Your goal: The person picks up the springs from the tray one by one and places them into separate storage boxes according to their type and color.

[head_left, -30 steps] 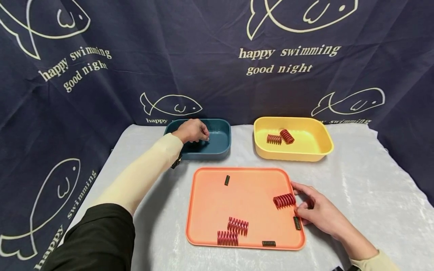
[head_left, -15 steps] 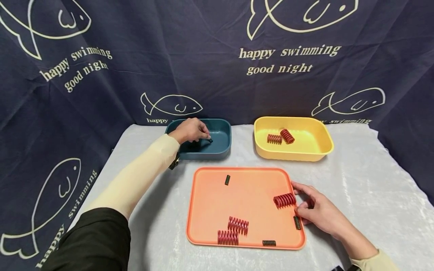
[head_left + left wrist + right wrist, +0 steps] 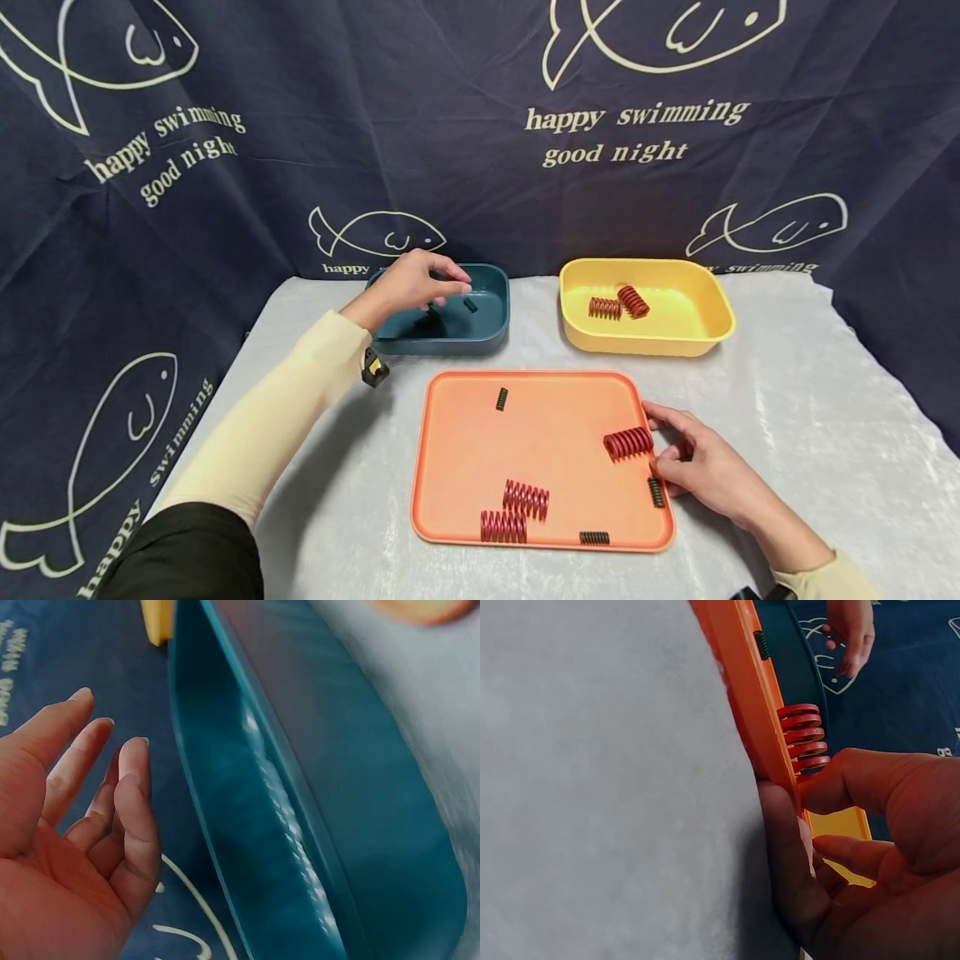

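My left hand (image 3: 416, 283) hovers over the teal bin (image 3: 442, 343), fingers apart and holding nothing; the left wrist view shows its palm and loose fingers. Beneath it a small dark spring (image 3: 470, 305) lies in the bin. The hand partly hides the bin's left side. My right hand (image 3: 705, 462) pinches the right rim of the orange tray (image 3: 570, 450), thumb at the rim and fingers outside. Beside that hand lie a thick red spring (image 3: 628, 443) and a small dark green spring (image 3: 656, 492).
Elsewhere on the tray are two red springs (image 3: 526, 498) and two small green springs (image 3: 502, 399). A yellow bin (image 3: 645, 343) with two red springs (image 3: 633, 302) stands behind, right of the teal bin. A dark printed curtain (image 3: 487, 183) hangs behind the grey-white cloth.
My left hand has let go of the small dark spring in the teal bin, opened its fingers and risen slightly leftward. The right hand keeps its place on the tray rim.
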### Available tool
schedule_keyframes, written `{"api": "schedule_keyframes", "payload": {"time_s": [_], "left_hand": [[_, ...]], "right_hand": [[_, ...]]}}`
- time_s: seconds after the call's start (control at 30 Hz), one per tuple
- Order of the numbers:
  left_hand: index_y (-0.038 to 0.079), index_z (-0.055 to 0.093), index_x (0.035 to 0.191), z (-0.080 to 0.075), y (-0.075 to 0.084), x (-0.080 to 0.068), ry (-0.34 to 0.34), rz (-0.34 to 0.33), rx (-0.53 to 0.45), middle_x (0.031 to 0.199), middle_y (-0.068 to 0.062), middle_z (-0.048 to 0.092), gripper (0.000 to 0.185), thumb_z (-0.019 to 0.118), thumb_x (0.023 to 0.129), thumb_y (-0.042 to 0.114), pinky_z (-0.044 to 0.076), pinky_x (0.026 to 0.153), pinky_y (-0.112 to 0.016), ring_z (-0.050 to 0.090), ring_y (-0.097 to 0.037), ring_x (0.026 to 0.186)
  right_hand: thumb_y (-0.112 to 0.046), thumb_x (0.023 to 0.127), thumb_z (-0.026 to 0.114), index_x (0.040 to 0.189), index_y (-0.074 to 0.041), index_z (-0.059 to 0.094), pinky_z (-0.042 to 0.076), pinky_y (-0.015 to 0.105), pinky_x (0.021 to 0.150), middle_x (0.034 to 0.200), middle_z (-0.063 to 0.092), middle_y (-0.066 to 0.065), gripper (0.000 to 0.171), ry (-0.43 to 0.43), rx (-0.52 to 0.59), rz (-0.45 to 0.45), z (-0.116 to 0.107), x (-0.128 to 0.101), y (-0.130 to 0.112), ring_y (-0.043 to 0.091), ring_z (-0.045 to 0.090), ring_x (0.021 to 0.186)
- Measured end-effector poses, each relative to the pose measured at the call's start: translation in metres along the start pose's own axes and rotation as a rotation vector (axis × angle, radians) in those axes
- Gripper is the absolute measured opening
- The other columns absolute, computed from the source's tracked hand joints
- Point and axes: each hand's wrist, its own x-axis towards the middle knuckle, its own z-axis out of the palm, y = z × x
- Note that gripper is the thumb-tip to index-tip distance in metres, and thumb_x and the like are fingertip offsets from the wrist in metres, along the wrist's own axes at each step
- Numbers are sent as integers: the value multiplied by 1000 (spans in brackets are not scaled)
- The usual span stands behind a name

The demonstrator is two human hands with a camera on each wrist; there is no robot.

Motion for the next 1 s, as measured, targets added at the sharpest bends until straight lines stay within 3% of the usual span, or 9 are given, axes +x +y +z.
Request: {"api": "schedule_keyframes", "payload": {"time_s": [0.23,0.5,0.7,0.8,0.9,1.0], "left_hand": [[29,80,109,14,19,-28,-34,65,-35,106,4,74,22,83,89,38,57,62,-43,71,-29,83],[31,80,110,40,28,-47,-89,135,-36,88,4,75,26,86,86,38,55,59,-38,68,-22,70],[30,80,109,62,21,-54,-104,216,-12,111,11,73,27,89,84,32,55,71,-31,67,-19,76],[26,81,110,73,14,-56,-116,241,1,112,5,74,30,90,82,31,52,69,-29,65,-20,76],[20,81,112,83,6,-58,-146,233,-9,110,0,75,34,92,81,29,48,64,-30,67,-20,72],[18,81,112,93,2,-58,-175,205,-4,109,1,74,35,92,80,28,48,69,-30,70,-19,79]], "right_hand": [[10,88,67,157,0,35,59,36,59,133,45,23,77,-2,-10,16,-1,0,-1,16,61,79],[10,88,67,157,0,35,60,37,59,134,45,23,76,-4,-2,12,-1,0,0,16,62,80],[10,88,66,156,1,36,59,36,59,132,45,23,75,1,-3,-5,-1,-1,0,15,61,80],[11,88,65,156,1,37,59,36,59,132,45,23,75,3,-6,-9,-1,-1,0,14,60,79],[11,88,65,156,1,37,59,36,59,133,45,23,75,5,-11,-12,-1,-1,-1,14,61,79],[11,87,64,156,1,37,59,35,58,133,46,24,75,7,-14,-11,-1,-1,-1,15,61,79]]}}
